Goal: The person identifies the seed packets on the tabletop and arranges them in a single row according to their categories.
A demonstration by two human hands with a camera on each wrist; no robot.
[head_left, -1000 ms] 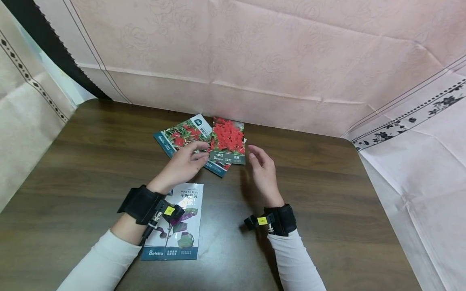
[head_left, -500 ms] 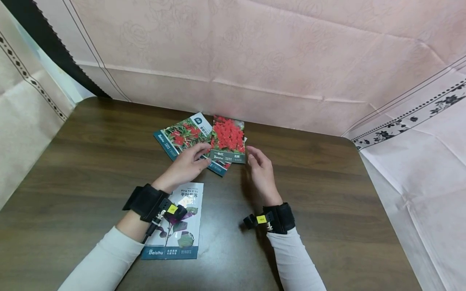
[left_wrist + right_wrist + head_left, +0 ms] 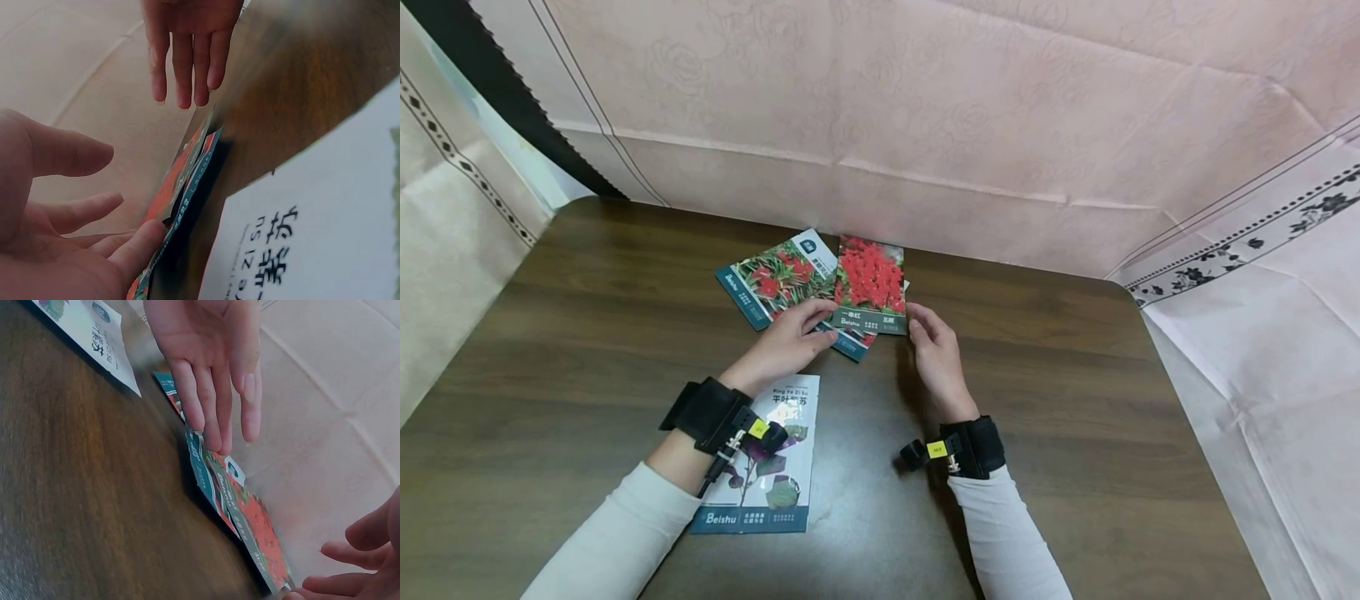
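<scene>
A seed packet with red flowers lies near the table's far edge, on top of other packets. Under it, tilted, show a red-flowered, green-leaved packet and a blue-banded corner. My left hand reaches over the pile's left part, its fingers loosely extended; in the left wrist view its lower fingers touch a packet's edge. Beside the top packet's right edge is my right hand, fingers extended, with a fingertip at the packet's corner in the right wrist view. Neither hand grips anything. A white packet with purple leaves lies nearer, partly under the left forearm.
The brown wooden table carries the packets. A pale patterned cloth hangs at the table's far edge, and white cloth drapes at the right. Each wrist wears a black strap with a small camera.
My left hand has shifted slightly to the right, closer to the top packet. The right hand has moved a little to the left, up to its edge. The packets look nearly unmoved.
</scene>
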